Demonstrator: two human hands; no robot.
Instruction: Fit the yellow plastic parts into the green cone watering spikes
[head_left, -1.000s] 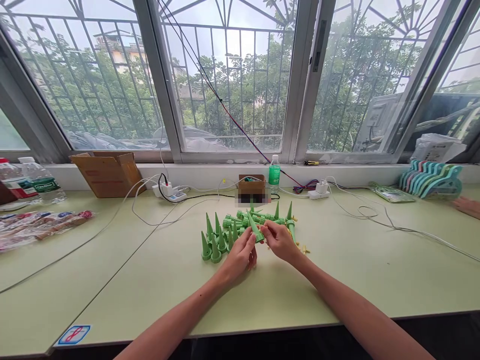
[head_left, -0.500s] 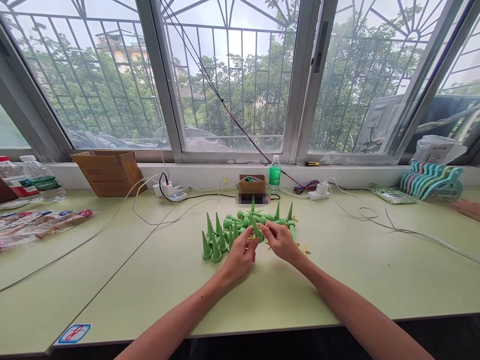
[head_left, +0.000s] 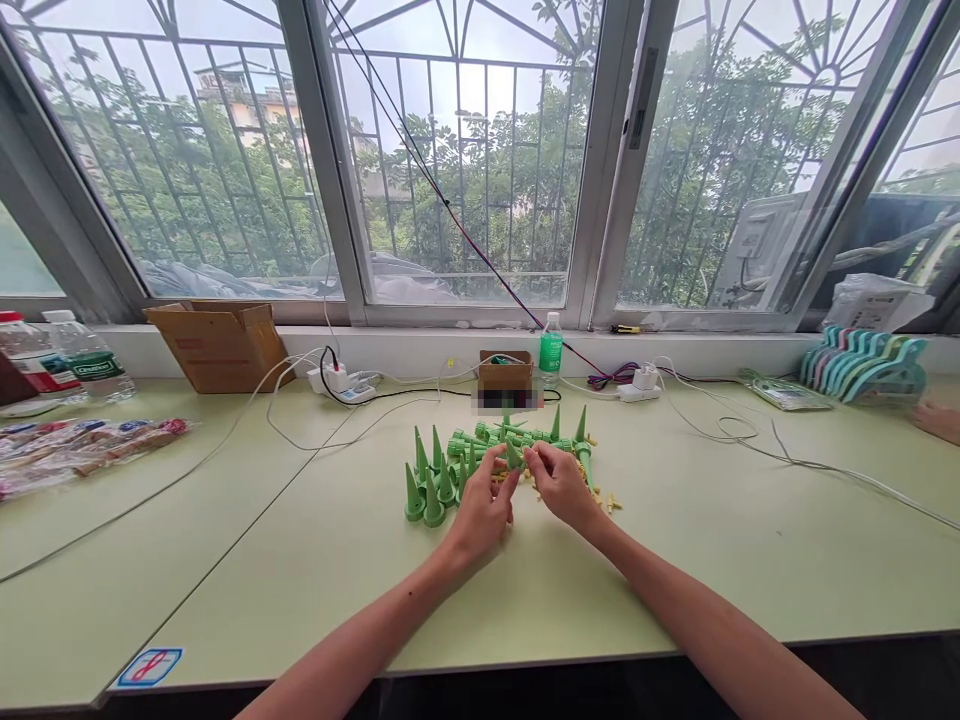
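Observation:
My left hand (head_left: 484, 506) is closed around a green plastic watering spike (head_left: 513, 457) with its tip pointing up. Against the spike's right side, my right hand (head_left: 559, 480) pinches with thumb and forefinger; whatever it grips there is hidden by the fingers. Left of my hands, several green spikes (head_left: 413, 495) stand upright on their round caps. More green spikes (head_left: 465, 444) lie in a heap behind the hands. Small yellow valve pieces (head_left: 612, 502) are scattered by my right wrist.
On the pale green table (head_left: 300, 600), a small cardboard box (head_left: 505, 371) and a green-labelled bottle (head_left: 550, 347) stand at the back. White cables (head_left: 795, 458) cross both sides. Hangers (head_left: 862, 368) and another person's hand (head_left: 937, 418) are at right.
The spike in my left hand has tipped and dropped slightly, showing less of its length. Both hands have kept nearly the same place, and the view has shifted a touch.

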